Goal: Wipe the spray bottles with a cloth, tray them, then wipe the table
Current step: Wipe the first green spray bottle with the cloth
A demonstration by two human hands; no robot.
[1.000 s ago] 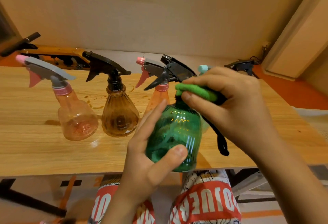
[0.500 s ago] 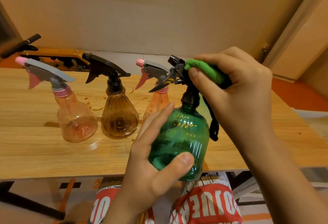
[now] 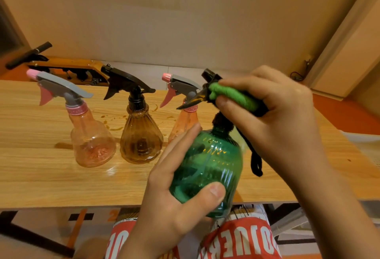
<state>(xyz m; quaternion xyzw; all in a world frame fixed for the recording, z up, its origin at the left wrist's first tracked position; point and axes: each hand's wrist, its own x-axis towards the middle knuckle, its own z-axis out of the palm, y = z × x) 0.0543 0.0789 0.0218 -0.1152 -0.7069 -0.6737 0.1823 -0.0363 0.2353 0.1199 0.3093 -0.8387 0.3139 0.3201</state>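
The green cloth (image 3: pixel 234 96) is pinched by the right grip (image 3: pixel 273 119) against the trigger of the green spray bottle (image 3: pixel 207 166), which is clasped by the left grip (image 3: pixel 174 203) over the table (image 3: pixel 41 176) edge, where hard rubbing could twist it loose and let it be dropped.

I have the green spray bottle (image 3: pixel 207 168) at lower centre of the frame. It is off the table (image 3: pixel 41 180) and nearly upright, with the left hand (image 3: pixel 170 213) gripping its ribbed body. The right hand (image 3: pixel 277 119) pinches a bunched green cloth (image 3: pixel 232 96) against the bottle's black trigger head. Three more bottles stand upright in a row at mid-left on the wooden table: a pink bottle (image 3: pixel 92 145) with a grey head, an amber bottle (image 3: pixel 140 141) with a black head, and a second pink bottle (image 3: pixel 184 123) partly hidden behind the green one.
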